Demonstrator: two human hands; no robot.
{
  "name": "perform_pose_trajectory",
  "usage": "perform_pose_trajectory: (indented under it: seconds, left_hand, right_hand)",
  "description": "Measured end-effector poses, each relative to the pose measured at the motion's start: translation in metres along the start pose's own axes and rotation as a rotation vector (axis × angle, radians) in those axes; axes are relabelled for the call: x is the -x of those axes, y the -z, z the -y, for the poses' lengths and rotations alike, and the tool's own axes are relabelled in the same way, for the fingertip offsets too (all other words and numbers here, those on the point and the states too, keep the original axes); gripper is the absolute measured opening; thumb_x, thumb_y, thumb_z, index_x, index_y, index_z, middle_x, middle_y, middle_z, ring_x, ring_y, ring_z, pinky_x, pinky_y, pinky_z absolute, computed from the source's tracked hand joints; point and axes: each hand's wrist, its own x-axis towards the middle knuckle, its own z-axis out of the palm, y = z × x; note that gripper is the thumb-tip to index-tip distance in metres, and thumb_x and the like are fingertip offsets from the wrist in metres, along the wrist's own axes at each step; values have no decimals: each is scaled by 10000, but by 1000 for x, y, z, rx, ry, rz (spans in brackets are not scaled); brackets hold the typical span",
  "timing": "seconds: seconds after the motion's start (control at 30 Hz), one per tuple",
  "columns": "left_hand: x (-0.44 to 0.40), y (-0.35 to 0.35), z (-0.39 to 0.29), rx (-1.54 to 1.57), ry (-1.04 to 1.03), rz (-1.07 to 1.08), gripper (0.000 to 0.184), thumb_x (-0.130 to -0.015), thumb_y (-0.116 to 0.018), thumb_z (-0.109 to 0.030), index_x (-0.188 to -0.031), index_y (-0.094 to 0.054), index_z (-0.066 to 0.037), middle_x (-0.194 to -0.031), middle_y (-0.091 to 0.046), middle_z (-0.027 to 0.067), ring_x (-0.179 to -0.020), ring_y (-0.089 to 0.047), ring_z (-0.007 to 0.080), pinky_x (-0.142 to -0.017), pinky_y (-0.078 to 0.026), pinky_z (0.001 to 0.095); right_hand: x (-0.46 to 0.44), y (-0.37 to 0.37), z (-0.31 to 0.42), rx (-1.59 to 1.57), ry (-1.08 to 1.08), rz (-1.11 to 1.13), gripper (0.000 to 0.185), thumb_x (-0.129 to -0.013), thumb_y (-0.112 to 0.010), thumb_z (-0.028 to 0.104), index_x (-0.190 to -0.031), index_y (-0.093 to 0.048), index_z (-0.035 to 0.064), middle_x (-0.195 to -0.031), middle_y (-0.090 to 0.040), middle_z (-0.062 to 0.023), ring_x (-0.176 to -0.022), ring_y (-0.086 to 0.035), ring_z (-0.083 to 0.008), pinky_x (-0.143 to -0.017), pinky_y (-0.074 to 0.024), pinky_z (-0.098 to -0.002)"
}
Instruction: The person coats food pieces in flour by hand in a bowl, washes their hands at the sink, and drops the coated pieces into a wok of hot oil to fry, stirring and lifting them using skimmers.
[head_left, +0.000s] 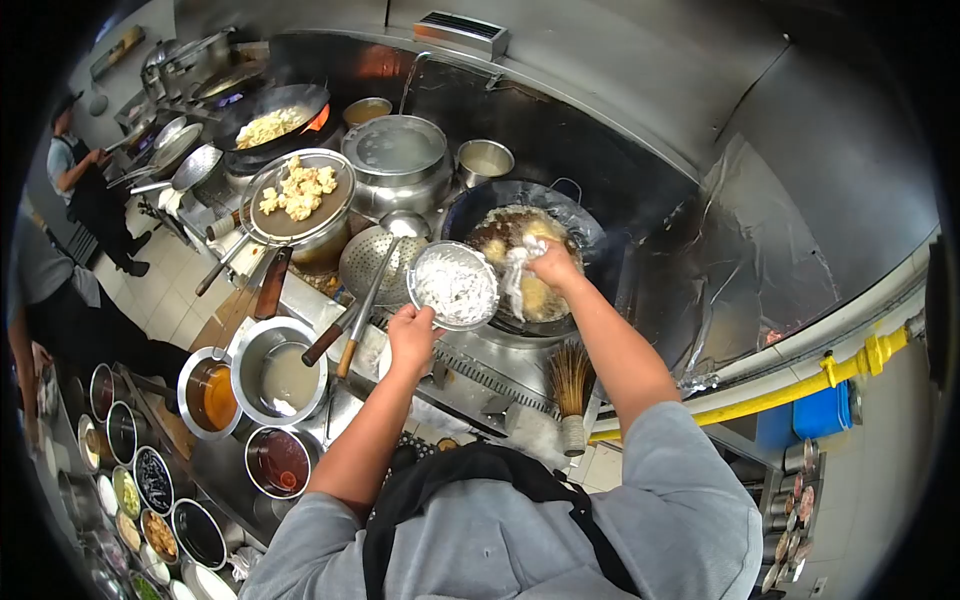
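My left hand (412,338) grips the rim of a round metal bowl (468,322) holding white, flour-coated pieces (452,286). Over the wok (590,228), my right hand (553,264) has its fingers closed on a clump of white-coated pieces (521,262) hanging from them. Dark, bubbling oil (513,219) fills the wok, with pale golden pieces (542,300) frying in it below that hand. What the coated pieces are under the flour cannot be made out.
Left of the wok are a perforated skimmer (362,262), a ladle (404,222) and a strainer (265,222) with fried pieces (300,188). A bamboo brush (571,395) stands at the stove's front. Sauce pots (283,462) line the lower left. Two people (72,170) are at far left.
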Motion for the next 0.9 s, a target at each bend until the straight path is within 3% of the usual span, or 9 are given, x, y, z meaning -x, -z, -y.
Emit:
perform_pose_trajectory:
  seconds: [0.07,0.17,0.23,0.3,0.43,0.47,0.77,0.83,0.9]
  left_hand:
    - [3,-7,2,21,-9,33,140,-846,-475,-71,-921,-578,-12,-878,-620,55,-755,-605,137,-688,-545,311]
    - [2,-27,4,23,-7,110,137,-846,-474,-66,-917,-583,-25,-868,-623,49,-760,-607,131,-689,-545,311]
    - [-2,-43,8,-79,-15,173,124,-845,-479,-67,-909,-579,-35,-876,-622,43,-760,-605,125,-691,-545,310]
    - [-1,-58,11,-40,17,201,109,-842,-489,-74,-903,-573,-44,-882,-616,36,-767,-599,116,-687,-544,310]
    - [14,-68,9,-7,82,258,125,-839,-491,-83,-922,-576,-45,-873,-607,27,-780,-591,117,-687,-540,312]
    - [15,-68,10,-15,90,248,131,-839,-488,-84,-925,-578,-43,-880,-609,29,-778,-591,118,-685,-537,310]
    - [3,-48,26,2,23,153,120,-837,-498,-90,-869,-590,-21,-800,-614,33,-680,-576,101,-598,-520,264]
    - [-1,-28,26,-3,38,56,129,-846,-475,-79,-920,-568,-28,-843,-589,32,-745,-593,136,-727,-543,339]
    - [-5,-1,23,-21,13,9,112,-845,-477,-78,-898,-563,-29,-797,-568,21,-731,-590,134,-712,-547,335]
  right_hand:
    - [5,-7,41,-102,14,-43,366,-670,-679,16,-1031,-628,-18,-824,-671,-120,-748,-637,-189,-714,-504,-324]
    - [25,14,122,479,95,342,505,-673,-710,120,-1156,-571,76,-1031,-639,-165,-902,-631,-215,-768,-500,-332]
    - [56,12,129,728,336,331,536,-647,-716,190,-1157,-567,126,-1066,-625,-167,-945,-617,-261,-800,-497,-358]
    - [86,8,138,942,343,361,550,-625,-706,204,-1155,-571,146,-1036,-631,-155,-929,-613,-306,-820,-493,-387]
    - [70,32,117,653,468,177,382,-625,-673,150,-1003,-642,104,-883,-646,-169,-875,-618,-322,-795,-495,-404]
    - [68,44,124,607,360,154,283,-628,-665,123,-903,-657,57,-828,-653,-169,-815,-631,-323,-752,-502,-392]
    - [65,114,172,-101,250,-53,167,-654,-648,10,-818,-623,-1,-721,-656,-80,-657,-628,-144,-619,-499,-279]
    - [66,123,182,-102,245,-90,159,-656,-631,4,-815,-622,-1,-702,-648,-73,-645,-616,-127,-609,-495,-271]
    - [44,119,158,-76,216,-139,150,-640,-634,18,-788,-626,2,-700,-650,-93,-643,-627,-138,-604,-496,-276]
